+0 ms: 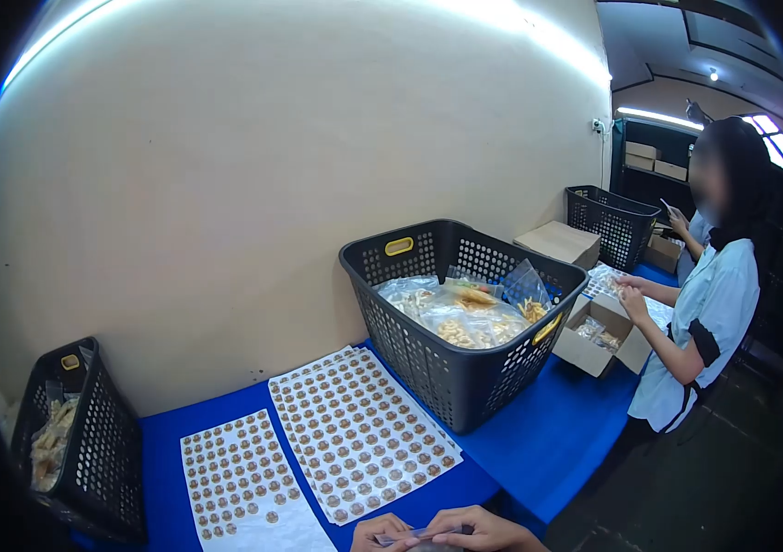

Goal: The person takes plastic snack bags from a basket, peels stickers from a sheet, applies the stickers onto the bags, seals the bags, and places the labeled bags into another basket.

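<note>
At the bottom edge of the head view, my left hand (pixel 380 533) and my right hand (pixel 476 529) pinch the top of a clear plastic bag (pixel 424 534) between them. The lower part of the bag is cut off by the frame. Just beyond my hands lies a stack of sheets with round stickers (pixel 364 432). Left of it is another sticker sheet (pixel 244 478) with some stickers gone from its lower part. Behind the stack stands a large black basket (pixel 465 391) holding filled clear bags (pixel 470 317).
A smaller black basket (pixel 97 451) with bags stands at the far left. On the right, a co-worker (pixel 718 285) stands by an open cardboard box (pixel 594 336), hands together. Farther back are a closed carton (pixel 559 244), another black basket (pixel 612 225) and another person's hand holding a phone.
</note>
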`<state>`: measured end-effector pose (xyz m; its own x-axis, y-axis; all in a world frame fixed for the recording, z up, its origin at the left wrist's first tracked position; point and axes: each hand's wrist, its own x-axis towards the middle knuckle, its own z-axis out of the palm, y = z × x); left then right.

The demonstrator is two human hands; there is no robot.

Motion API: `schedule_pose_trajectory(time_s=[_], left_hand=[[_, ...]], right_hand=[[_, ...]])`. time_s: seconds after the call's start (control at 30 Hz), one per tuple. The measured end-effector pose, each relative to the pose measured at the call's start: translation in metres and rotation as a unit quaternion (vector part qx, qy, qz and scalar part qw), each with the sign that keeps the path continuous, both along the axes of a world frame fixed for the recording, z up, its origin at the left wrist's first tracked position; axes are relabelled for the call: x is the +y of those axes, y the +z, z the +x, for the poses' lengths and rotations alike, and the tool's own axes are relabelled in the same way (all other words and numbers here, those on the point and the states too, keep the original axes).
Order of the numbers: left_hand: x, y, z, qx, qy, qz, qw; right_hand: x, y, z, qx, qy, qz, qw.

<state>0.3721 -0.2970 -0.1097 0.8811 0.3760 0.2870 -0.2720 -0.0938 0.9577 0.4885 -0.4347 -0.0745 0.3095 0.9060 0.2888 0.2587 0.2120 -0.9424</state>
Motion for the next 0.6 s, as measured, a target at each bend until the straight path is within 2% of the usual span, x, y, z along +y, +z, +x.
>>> schedule_pose_trajectory(time_s=[0.03, 0.07, 0.13, 0.2, 0.27, 0.3, 0.37, 0.43, 0.5, 0.57, 0.6], left_hand=[[0.005, -0.005, -0.003, -0.003, -0.015, 0.028, 0.999], [0.007, 0.001, -0.004, -0.001, -0.012, 0.026, 1.0], [0.007, 0.015, -0.007, -0.076, -0.096, 0.077, 0.989], [0.004, 0.008, -0.009, -0.034, -0.059, 0.039, 0.997], [0.0, 0.008, -0.01, 0.012, 0.002, -0.023, 1.0], [-0.002, 0.005, -0.009, 0.013, 0.006, -0.025, 1.0], [-0.004, -0.006, -0.003, -0.036, 0.044, -0.039, 0.998], [-0.007, -0.011, 0.009, -0.099, 0.103, -0.038, 0.989], [-0.009, -0.011, 0.015, -0.097, 0.11, -0.06, 0.987], [-0.012, -0.014, 0.023, -0.094, 0.117, -0.082, 0.985], [-0.012, -0.018, 0.028, -0.101, 0.14, -0.042, 0.984]], right_hand=[[0.0, -0.004, 0.002, -0.06, 0.008, 0.035, 0.998], [-0.001, -0.002, 0.005, -0.059, 0.011, 0.034, 0.998], [-0.006, 0.002, 0.009, -0.114, -0.029, 0.016, 0.993], [-0.006, -0.006, 0.013, -0.14, -0.028, 0.028, 0.989], [-0.007, -0.011, 0.016, -0.052, 0.02, -0.049, 0.997], [-0.008, -0.01, 0.016, -0.05, 0.023, -0.051, 0.997], [-0.01, -0.006, 0.017, 0.078, 0.018, -0.035, 0.996], [-0.008, -0.016, 0.023, 0.05, -0.019, -0.001, 0.999], [-0.005, -0.017, 0.028, 0.023, -0.057, 0.035, 0.997], [-0.003, -0.011, 0.028, 0.129, -0.088, 0.078, 0.985], [-0.004, -0.009, 0.033, 0.129, -0.083, 0.078, 0.985]])
